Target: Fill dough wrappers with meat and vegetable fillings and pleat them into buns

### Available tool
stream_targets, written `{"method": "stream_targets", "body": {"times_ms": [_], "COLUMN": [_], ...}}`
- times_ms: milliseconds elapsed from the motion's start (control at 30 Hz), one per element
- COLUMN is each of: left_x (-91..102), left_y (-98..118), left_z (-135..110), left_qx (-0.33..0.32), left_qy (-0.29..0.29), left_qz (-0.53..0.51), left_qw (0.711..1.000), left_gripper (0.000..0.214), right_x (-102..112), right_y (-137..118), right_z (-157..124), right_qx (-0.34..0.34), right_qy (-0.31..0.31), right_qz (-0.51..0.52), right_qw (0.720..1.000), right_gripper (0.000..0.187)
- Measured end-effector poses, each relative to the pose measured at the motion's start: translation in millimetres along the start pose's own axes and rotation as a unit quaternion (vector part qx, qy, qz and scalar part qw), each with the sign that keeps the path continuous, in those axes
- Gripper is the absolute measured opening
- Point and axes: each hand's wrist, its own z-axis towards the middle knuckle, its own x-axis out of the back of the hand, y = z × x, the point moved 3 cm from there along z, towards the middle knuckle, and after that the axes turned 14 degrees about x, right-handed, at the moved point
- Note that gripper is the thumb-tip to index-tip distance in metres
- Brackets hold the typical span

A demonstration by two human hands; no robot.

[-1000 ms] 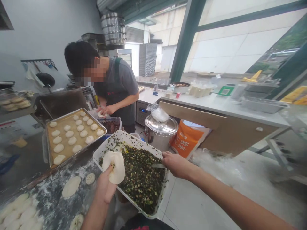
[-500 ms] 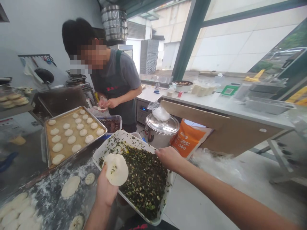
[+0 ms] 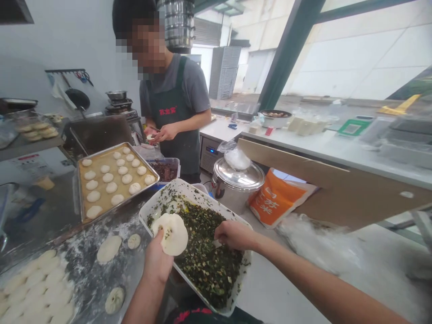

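Note:
My left hand (image 3: 158, 258) is closed around a flat round dough wrapper (image 3: 173, 234), held over the near-left part of a white rectangular tray (image 3: 153, 208) of chopped green filling (image 3: 205, 256). My right hand (image 3: 232, 235) reaches into the filling from the right, its fingers curled around a small tool whose tip barely shows. A metal baking tray (image 3: 114, 177) of shaped buns stands on the counter behind.
A co-worker in a grey shirt and dark apron (image 3: 175, 117) stands at the far end of the floured counter (image 3: 87, 270), working dough by hand. Loose dough rounds (image 3: 108, 248) lie nearby. A steel pot (image 3: 238, 184) and an orange bag (image 3: 275, 198) are to the right.
My right hand moved left and deeper into the filling. The dough wrapper stayed in my left hand. The co-worker straightened up and the view shifted.

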Motion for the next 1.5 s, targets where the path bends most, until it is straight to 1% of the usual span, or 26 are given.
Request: {"method": "stream_targets", "body": {"times_ms": [133,200,267,367,467,567,667,767,833,933,1000,1067,1167,1233,1267,1333,1400,1500], "left_x": [-7.4,-10.1,-11.8,-15.3,-26.0,-40.2,-50.3,-52.7,-51.0,-46.9,-44.6,-44.1,-44.6,-42.5,-40.0,-32.2,-23.8,-16.5], "left_y": [4.3,4.3,1.0,-11.5,-29.5,-39.5,-37.3,-31.2,-27.6,-22.3,-17.6,-14.3,-15.4,-16.3,-15.3,-9.6,-1.7,5.2], "left_z": [-6.5,-8.4,-8.8,-6.6,-2.4,0.2,-2.3,-9.5,-14.6,-18.9,-19.7,-19.8,-19.4,-18.5,-17.8,-16.1,-14.4,-12.7], "left_qx": [-0.012,-0.013,-0.012,0.001,0.047,0.075,0.082,0.095,0.104,0.107,0.084,0.056,0.057,0.066,0.064,0.042,0.013,0.000], "left_qy": [0.011,0.016,0.021,0.024,-0.020,-0.073,-0.099,-0.081,-0.058,-0.047,-0.049,-0.061,-0.075,-0.077,-0.073,-0.053,-0.030,-0.016], "left_qz": [-0.015,-0.023,-0.028,-0.028,-0.028,-0.042,-0.048,-0.047,-0.050,-0.052,-0.060,-0.064,-0.051,-0.042,-0.041,-0.042,-0.046,-0.043], "left_qw": [1.000,1.000,0.999,0.999,0.998,0.994,0.991,0.991,0.992,0.992,0.993,0.995,0.994,0.994,0.994,0.997,0.998,0.999], "left_gripper": [0.033,0.034,0.033,0.032,0.031,0.031,0.031,0.030,0.030,0.026,0.025,0.025,0.027,0.028,0.028,0.027,0.025,0.023], "right_x": [6.0,13.6,24.3,40.1,46.1,35.7,11.0,-9.7,-11.9,2.2,15.9,25.2,26.4,23.8,23.6,25.5,27.1,19.9], "right_y": [4.3,3.5,0.2,-10.9,-30.1,-51.2,-64.8,-68.4,-67.6,-63.4,-61.8,-64.7,-76.1,-79.4,-76.8,-62.0,-37.9,-5.5], "right_z": [-2.6,-6.0,-9.8,-14.3,-16.6,-18.5,-21.1,-23.9,-26.5,-31.9,-35.4,-36.5,-32.1,-27.2,-24.9,-21.2,-17.2,-6.7], "right_qx": [-0.017,-0.013,-0.001,0.005,-0.006,-0.003,0.031,0.059,0.073,0.082,0.085,0.092,0.117,0.133,0.135,0.120,0.070,-0.023], "right_qy": [-0.009,0.006,0.035,0.084,0.126,0.191,0.230,0.229,0.217,0.188,0.182,0.192,0.211,0.201,0.191,0.170,0.146,0.100], "right_qz": [0.151,0.186,0.192,0.161,0.090,0.016,-0.008,-0.026,-0.039,-0.042,-0.040,-0.039,-0.057,-0.073,-0.077,-0.072,-0.075,-0.121], "right_qw": [0.988,0.983,0.981,0.983,0.988,0.982,0.973,0.971,0.973,0.978,0.979,0.976,0.969,0.968,0.969,0.975,0.984,0.987], "right_gripper": [0.024,0.022,0.019,0.019,0.023,0.032,0.045,0.058,0.062,0.058,0.056,0.055,0.052,0.050,0.051,0.054,0.055,0.046]}}
